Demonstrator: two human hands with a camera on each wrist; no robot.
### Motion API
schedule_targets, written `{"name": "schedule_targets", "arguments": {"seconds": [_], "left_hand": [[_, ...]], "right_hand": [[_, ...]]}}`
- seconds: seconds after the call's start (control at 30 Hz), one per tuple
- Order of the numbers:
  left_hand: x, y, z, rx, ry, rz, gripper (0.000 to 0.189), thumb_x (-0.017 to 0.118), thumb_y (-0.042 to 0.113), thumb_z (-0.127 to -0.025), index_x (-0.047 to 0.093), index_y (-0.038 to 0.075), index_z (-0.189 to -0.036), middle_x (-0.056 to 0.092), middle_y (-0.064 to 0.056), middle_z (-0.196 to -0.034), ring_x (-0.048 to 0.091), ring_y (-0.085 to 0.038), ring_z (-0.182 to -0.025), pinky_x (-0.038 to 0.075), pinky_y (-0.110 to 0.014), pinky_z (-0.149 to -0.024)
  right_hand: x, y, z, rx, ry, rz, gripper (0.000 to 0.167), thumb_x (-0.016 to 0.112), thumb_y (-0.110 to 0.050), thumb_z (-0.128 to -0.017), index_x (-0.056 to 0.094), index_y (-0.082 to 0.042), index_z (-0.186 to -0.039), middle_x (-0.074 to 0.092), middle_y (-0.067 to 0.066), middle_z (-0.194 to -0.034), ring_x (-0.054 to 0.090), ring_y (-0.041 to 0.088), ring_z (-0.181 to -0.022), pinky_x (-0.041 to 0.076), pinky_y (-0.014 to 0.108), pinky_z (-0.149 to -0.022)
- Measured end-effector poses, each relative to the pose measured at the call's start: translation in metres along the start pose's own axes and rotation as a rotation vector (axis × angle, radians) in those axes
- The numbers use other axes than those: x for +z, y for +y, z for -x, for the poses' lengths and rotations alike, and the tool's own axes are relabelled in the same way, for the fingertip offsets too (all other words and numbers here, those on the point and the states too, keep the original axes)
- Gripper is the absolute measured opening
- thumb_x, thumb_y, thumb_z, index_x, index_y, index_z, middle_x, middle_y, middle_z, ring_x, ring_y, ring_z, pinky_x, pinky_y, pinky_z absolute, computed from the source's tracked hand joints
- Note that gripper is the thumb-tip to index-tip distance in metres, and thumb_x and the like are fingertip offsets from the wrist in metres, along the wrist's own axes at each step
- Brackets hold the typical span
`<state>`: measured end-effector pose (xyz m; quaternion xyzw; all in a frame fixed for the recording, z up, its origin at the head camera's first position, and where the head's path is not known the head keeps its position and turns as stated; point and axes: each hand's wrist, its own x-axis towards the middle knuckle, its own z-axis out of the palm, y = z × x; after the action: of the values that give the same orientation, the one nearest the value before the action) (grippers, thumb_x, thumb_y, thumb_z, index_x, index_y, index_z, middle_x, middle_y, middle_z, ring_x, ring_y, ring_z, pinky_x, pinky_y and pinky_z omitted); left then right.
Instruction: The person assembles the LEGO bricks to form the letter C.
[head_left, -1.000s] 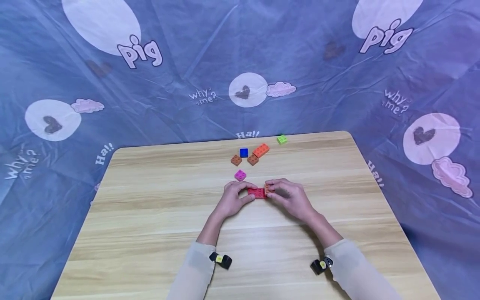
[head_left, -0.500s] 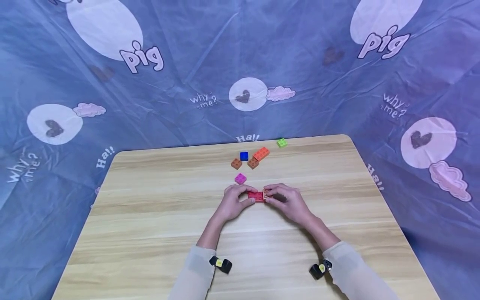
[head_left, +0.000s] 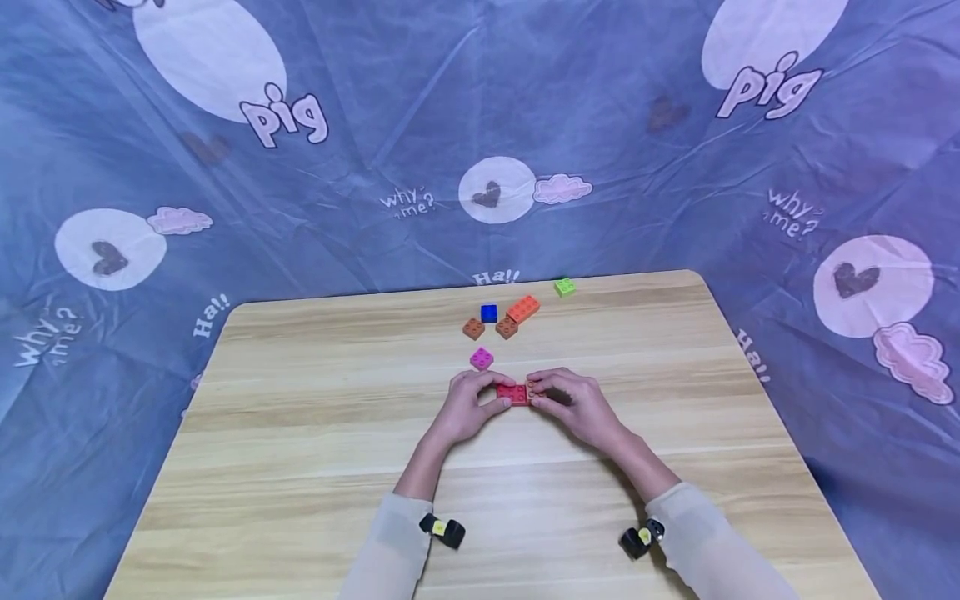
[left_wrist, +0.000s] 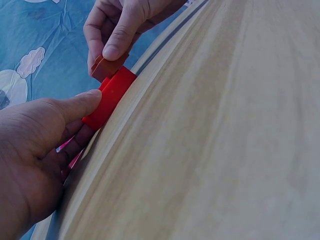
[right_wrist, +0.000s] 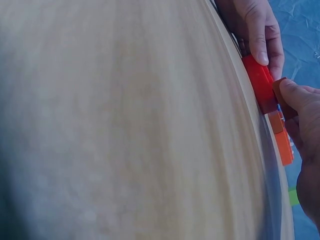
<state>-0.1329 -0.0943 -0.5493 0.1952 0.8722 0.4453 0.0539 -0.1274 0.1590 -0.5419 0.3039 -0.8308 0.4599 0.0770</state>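
My left hand (head_left: 467, 405) pinches the left end of a red studded building brick (head_left: 512, 395) between thumb and fingers, down at the tabletop. Between the thumb and fingers of my right hand (head_left: 577, 403) is a small brown building brick (left_wrist: 106, 67), over the red brick's right end. In the left wrist view the brown brick sits against the studded side of the red one (left_wrist: 112, 98), slightly tilted. The right fingers cover much of the brown brick in the head view. Just beyond my left fingers lies a magenta brick (head_left: 482, 358).
Farther back on the wooden table (head_left: 315, 467) lie two brown bricks (head_left: 473, 328), a blue brick (head_left: 489, 313) and a long orange brick (head_left: 523, 308). A lime green brick (head_left: 565, 287) is near the back edge. A blue printed cloth (head_left: 420, 242) hangs behind.
My right hand has brought the brown brick slightly left and lower over the red brick's end. My left hand keeps its grip. Over the last half second hardly anything moves.
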Motion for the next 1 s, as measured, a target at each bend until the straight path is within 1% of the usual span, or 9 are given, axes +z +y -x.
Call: {"name": "schedule_targets", "arguments": {"seconds": [0.2, 0.47, 0.57, 0.63, 0.73, 0.83, 0.9, 0.97, 1.0], "left_hand": [[0.002, -0.002, 0.001, -0.005, 0.006, 0.007, 0.026, 0.079, 0.023, -0.097, 0.076, 0.022, -0.123, 0.075, 0.009, -0.124, 0.060, -0.020, -0.125, 0.030, -0.048, -0.122], [0.002, -0.002, 0.002, 0.007, 0.013, 0.003, 0.026, 0.080, 0.023, -0.097, 0.076, 0.021, -0.122, 0.076, 0.008, -0.122, 0.061, -0.021, -0.122, 0.032, -0.048, -0.121], [0.001, -0.002, 0.002, 0.020, 0.027, -0.002, 0.026, 0.080, 0.022, -0.096, 0.076, 0.021, -0.121, 0.076, 0.008, -0.121, 0.062, -0.020, -0.121, 0.033, -0.049, -0.120], [0.000, -0.002, 0.001, 0.025, 0.031, 0.000, 0.026, 0.080, 0.023, -0.096, 0.076, 0.021, -0.121, 0.076, 0.008, -0.121, 0.062, -0.020, -0.120, 0.032, -0.049, -0.120], [0.000, -0.003, 0.001, 0.029, 0.035, 0.008, 0.026, 0.080, 0.024, -0.096, 0.076, 0.022, -0.122, 0.076, 0.009, -0.122, 0.063, -0.019, -0.121, 0.032, -0.050, -0.121], [0.002, -0.004, 0.002, 0.015, 0.029, 0.012, 0.027, 0.081, 0.024, -0.096, 0.076, 0.023, -0.123, 0.076, 0.010, -0.122, 0.062, -0.018, -0.120, 0.031, -0.049, -0.121], [0.003, -0.004, 0.003, 0.010, 0.027, 0.008, 0.027, 0.081, 0.025, -0.096, 0.076, 0.023, -0.123, 0.076, 0.010, -0.122, 0.062, -0.018, -0.120, 0.032, -0.048, -0.121], [0.003, -0.004, 0.003, 0.006, 0.023, 0.007, 0.028, 0.081, 0.025, -0.096, 0.076, 0.023, -0.123, 0.076, 0.010, -0.122, 0.062, -0.018, -0.120, 0.033, -0.047, -0.120], [0.003, -0.004, 0.003, 0.008, 0.024, 0.006, 0.028, 0.081, 0.025, -0.096, 0.076, 0.023, -0.123, 0.076, 0.010, -0.122, 0.062, -0.018, -0.120, 0.033, -0.047, -0.120]], "right_hand": [[-0.001, -0.002, 0.000, 0.029, -0.030, 0.010, 0.019, 0.084, -0.009, -0.090, 0.079, -0.013, -0.108, 0.076, 0.000, -0.126, 0.071, 0.021, -0.117, 0.055, 0.034, -0.108], [-0.001, -0.006, -0.003, 0.021, -0.054, 0.061, 0.018, 0.084, -0.010, -0.091, 0.079, -0.013, -0.107, 0.076, 0.001, -0.125, 0.071, 0.022, -0.116, 0.058, 0.040, -0.104], [0.000, -0.005, -0.005, 0.041, -0.066, 0.043, 0.018, 0.084, -0.010, -0.090, 0.078, -0.013, -0.107, 0.076, 0.001, -0.125, 0.071, 0.022, -0.116, 0.057, 0.042, -0.106], [0.001, -0.004, -0.006, 0.066, -0.071, 0.011, 0.020, 0.085, -0.009, -0.090, 0.077, -0.014, -0.107, 0.076, 0.000, -0.124, 0.071, 0.022, -0.116, 0.056, 0.043, -0.107], [0.003, 0.001, -0.007, 0.112, -0.076, -0.039, 0.025, 0.087, -0.009, -0.087, 0.074, -0.017, -0.106, 0.077, -0.003, -0.122, 0.071, 0.021, -0.116, 0.055, 0.041, -0.108], [0.007, 0.007, -0.006, 0.139, -0.078, -0.084, 0.027, 0.088, -0.009, -0.087, 0.070, -0.019, -0.105, 0.078, -0.003, -0.120, 0.071, 0.022, -0.117, 0.054, 0.035, -0.108], [0.011, 0.011, -0.005, 0.142, -0.073, -0.106, 0.026, 0.087, -0.010, -0.088, 0.068, -0.018, -0.104, 0.077, 0.000, -0.121, 0.071, 0.024, -0.117, 0.053, 0.031, -0.107], [0.013, 0.013, -0.004, 0.150, -0.060, -0.117, 0.030, 0.087, -0.010, -0.088, 0.066, -0.016, -0.109, 0.077, 0.001, -0.121, 0.071, 0.024, -0.116, 0.053, 0.027, -0.106], [0.014, 0.014, -0.003, 0.150, -0.054, -0.118, 0.034, 0.087, -0.010, -0.088, 0.065, -0.014, -0.114, 0.077, 0.001, -0.121, 0.071, 0.025, -0.116, 0.053, 0.028, -0.106]]}}
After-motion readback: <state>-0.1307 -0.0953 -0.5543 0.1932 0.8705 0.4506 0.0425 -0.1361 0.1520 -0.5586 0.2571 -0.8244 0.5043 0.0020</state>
